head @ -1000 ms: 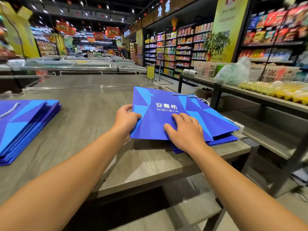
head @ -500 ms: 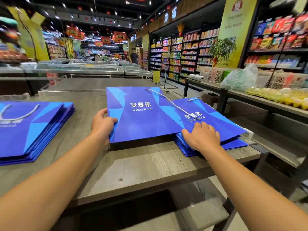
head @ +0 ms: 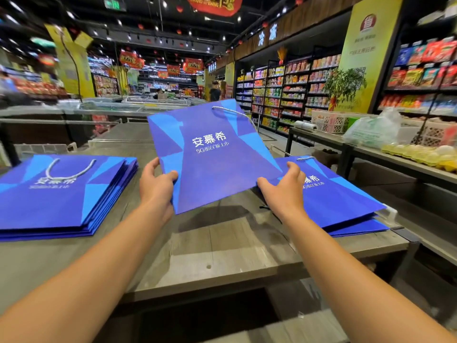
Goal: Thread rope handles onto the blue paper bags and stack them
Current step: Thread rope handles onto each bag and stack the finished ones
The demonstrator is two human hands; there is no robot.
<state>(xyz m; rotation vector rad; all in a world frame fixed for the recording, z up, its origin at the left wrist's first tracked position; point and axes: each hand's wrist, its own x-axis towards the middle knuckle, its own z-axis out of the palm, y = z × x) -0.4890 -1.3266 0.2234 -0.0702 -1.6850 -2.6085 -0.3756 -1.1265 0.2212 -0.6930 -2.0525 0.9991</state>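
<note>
Blue bag, one rope showing, pinched by your left hand and right hand; finished stack left of it, more remain.

Grey wooden table, stocked shelves, egg trays

Flat blue paper bag in my hands, lifted off the table and tilted, white print facing me, white rope handle at its top edge. Finished stack lies left; another stack right, both flat.
</note>
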